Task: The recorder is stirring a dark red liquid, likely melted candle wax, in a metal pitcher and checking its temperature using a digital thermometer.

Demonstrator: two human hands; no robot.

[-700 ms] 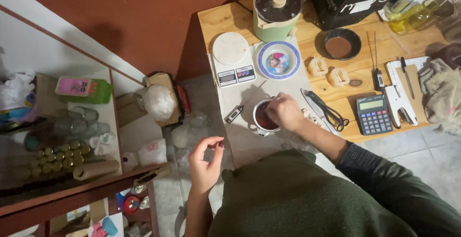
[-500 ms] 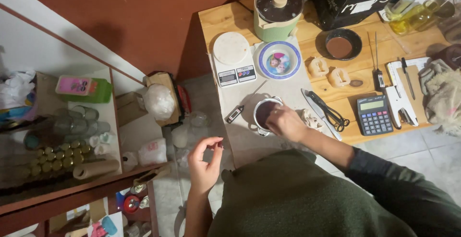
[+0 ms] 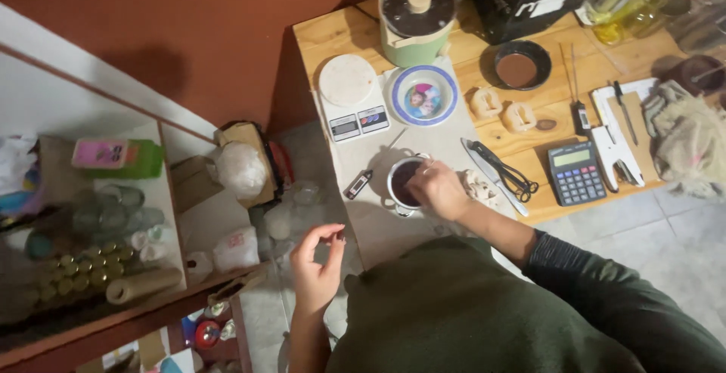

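My right hand (image 3: 437,189) is bunched on the right rim of a white mug (image 3: 399,191) filled with dark liquid, on a pale mat at the table's near left. Whether the fingers also pinch something small is hidden. My left hand (image 3: 318,261) hovers off the table's left edge over the floor, fingers loosely curled and apart, holding nothing I can see. A small dark thermometer-like stick (image 3: 357,185) lies just left of the mug.
A kitchen scale (image 3: 349,95), patterned plate (image 3: 423,95), green lidded pot (image 3: 417,16), dark bowl (image 3: 522,65), scissors (image 3: 505,175), calculator (image 3: 576,173) and cloth (image 3: 692,146) crowd the wooden table (image 3: 333,37). A shelf (image 3: 170,214) of jars stands left.
My right hand has shifted slightly around the mug's rim, from its upper right to its right side. My left hand stays raised, fingers a little more spread.
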